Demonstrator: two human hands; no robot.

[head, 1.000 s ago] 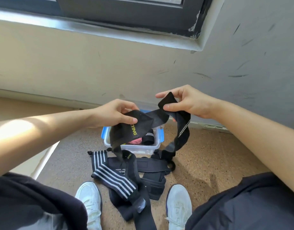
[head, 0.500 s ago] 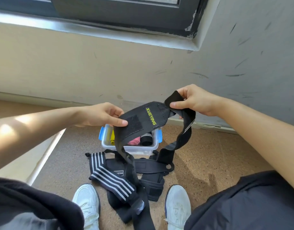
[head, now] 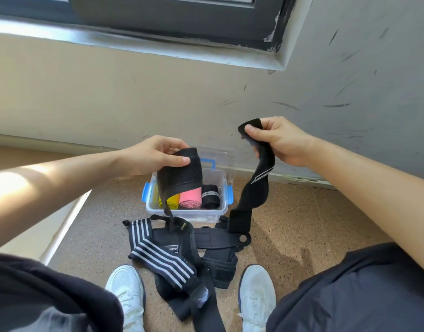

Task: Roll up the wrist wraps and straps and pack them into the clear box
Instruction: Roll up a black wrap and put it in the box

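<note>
Left grip: the left hand curls over the top fold of a wide black wrap piece, thumb pressed on its front. A thin tail hangs from the piece to the heap below.
Right grip: the right hand pinches the upper end of a long black strap between thumb and curled fingers. The strap hangs twisted, and its lower end reaches the heap.
Room between hands: the two held pieces are apart, with open air between them above the box. I cannot tell whether they join lower down.
Box: the clear box with blue latches stands open near the floor's far edge by the wall, with its lid upright behind it.
Room on floor: bare floor shows to the right of the box and heap.
Counts: the box holds three rolls side by side, a yellow roll, a pink roll and a black roll. Two white shoes flank the heap's near end.
Heap: loose black wraps lie overlapping between box and shoes, and one striped wrap with white bands lies across them.
</note>
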